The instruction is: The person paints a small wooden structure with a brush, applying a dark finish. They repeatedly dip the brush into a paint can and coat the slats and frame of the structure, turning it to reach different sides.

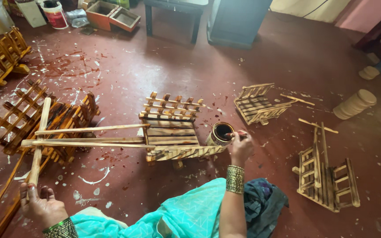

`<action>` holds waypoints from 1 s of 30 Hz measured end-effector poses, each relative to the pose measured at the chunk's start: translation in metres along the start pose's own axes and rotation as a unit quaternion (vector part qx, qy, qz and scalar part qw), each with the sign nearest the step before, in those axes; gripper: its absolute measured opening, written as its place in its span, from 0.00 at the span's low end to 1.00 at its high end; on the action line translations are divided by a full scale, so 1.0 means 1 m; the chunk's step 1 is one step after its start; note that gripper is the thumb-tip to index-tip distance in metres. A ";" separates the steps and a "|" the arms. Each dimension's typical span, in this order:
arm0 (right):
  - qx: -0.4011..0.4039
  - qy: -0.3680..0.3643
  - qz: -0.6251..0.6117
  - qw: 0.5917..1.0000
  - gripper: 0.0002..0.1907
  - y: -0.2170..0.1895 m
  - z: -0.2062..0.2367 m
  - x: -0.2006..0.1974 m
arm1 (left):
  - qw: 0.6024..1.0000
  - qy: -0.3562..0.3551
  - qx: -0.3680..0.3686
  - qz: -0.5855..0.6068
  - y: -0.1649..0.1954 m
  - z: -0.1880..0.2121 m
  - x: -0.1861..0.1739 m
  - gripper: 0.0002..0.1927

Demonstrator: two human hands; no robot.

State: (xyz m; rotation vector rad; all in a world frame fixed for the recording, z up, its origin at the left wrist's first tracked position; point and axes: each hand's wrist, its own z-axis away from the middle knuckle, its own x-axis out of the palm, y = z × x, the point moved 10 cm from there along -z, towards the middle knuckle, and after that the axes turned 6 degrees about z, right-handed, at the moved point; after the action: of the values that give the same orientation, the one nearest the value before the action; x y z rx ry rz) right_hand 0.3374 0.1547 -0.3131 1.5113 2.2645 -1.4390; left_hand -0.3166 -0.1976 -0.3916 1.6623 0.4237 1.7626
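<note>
Brush (233,133) in right hand (240,147), dipped in can (220,134); left hand (42,205) grips stick (39,141).

Floor (164,70): dark red, polished, spattered with white and red paint flecks. Dark stool (173,13) legs at top centre; grey-blue cabinet (237,20) base beside it. Pink wall (367,13) at top right. Diffuse, even daylight.
</note>
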 end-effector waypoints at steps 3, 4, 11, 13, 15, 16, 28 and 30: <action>0.035 0.005 -0.036 0.999 0.08 0.019 -0.003 -0.020 | 1.000 0.001 -0.001 -0.004 0.000 0.000 0.000 0.10; 0.048 0.005 -0.044 0.998 0.08 0.025 -0.003 -0.026 | 1.000 0.000 -0.001 -0.003 0.000 0.000 0.000 0.10; 0.068 0.046 -0.153 0.985 0.10 0.048 -0.004 -0.052 | 1.000 0.016 0.001 0.000 0.003 0.001 -0.003 0.10; 0.160 0.024 -0.167 0.973 0.11 0.070 0.001 -0.047 | 1.000 0.014 0.002 -0.002 0.003 0.001 -0.002 0.10; 0.151 0.044 -0.080 0.984 0.12 0.073 0.002 -0.056 | 1.000 0.016 0.009 -0.003 0.004 0.001 -0.001 0.10; 0.147 0.053 -0.036 0.987 0.13 0.074 0.002 -0.060 | 1.000 0.016 0.012 -0.002 0.005 0.002 -0.001 0.10; 0.157 0.135 -0.034 0.978 0.19 0.079 0.007 -0.082 | 0.999 0.016 0.032 -0.006 0.009 0.003 0.006 0.10; 0.172 0.129 -0.146 0.966 0.18 0.087 0.007 -0.075 | 0.999 0.026 0.029 -0.003 0.008 0.003 0.006 0.10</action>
State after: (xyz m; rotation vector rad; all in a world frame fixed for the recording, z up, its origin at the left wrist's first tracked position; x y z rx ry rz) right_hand 0.4386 0.1050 -0.3369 1.5848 2.5861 -1.9031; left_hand -0.3159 -0.2005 -0.3815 1.6568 0.5082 1.8075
